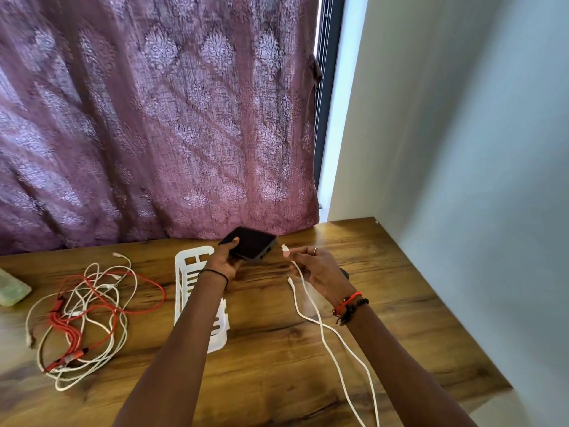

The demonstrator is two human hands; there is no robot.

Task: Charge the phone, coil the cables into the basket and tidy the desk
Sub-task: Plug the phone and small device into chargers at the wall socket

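My left hand [226,257] grips a dark slab-shaped device [251,243] with ports on its near end, held above the desk near the back edge. My right hand [320,269] pinches the plug end of a white cable [311,315], the plug tip just right of the device and apart from it. The cable trails down over the desk toward the near edge. A white plastic basket [187,272] lies on the desk under my left forearm. A tangle of red and white cables [83,315] lies at the left.
The wooden desk [277,365] ends at a wall on the right. A purple patterned curtain [154,118] hangs behind its back edge. A pale green object [10,291] sits at the far left edge. A small dark thing is half hidden behind my right hand.
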